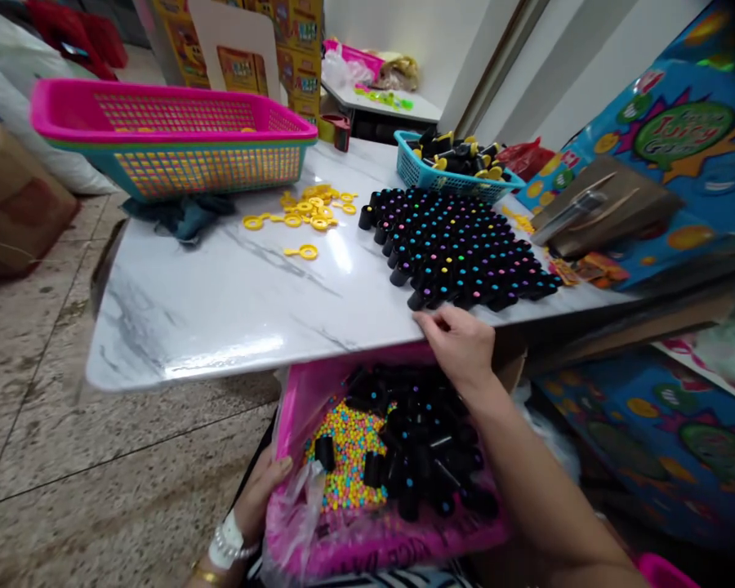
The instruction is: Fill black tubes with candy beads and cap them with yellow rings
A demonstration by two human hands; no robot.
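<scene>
Black tubes (447,237), dotted blue, pink and yellow on top, are standing in rows on the table (220,302); others are lying over bright beads (346,490) in a tub (288,408). The left hand (263,486) is gripping the tub's rim; the right hand (462,343) is hovering beside the front tubes, whether pinching anything I cannot tell. Blue packaging (698,135) is reading "Juicy"; the tub, "RICE".
</scene>
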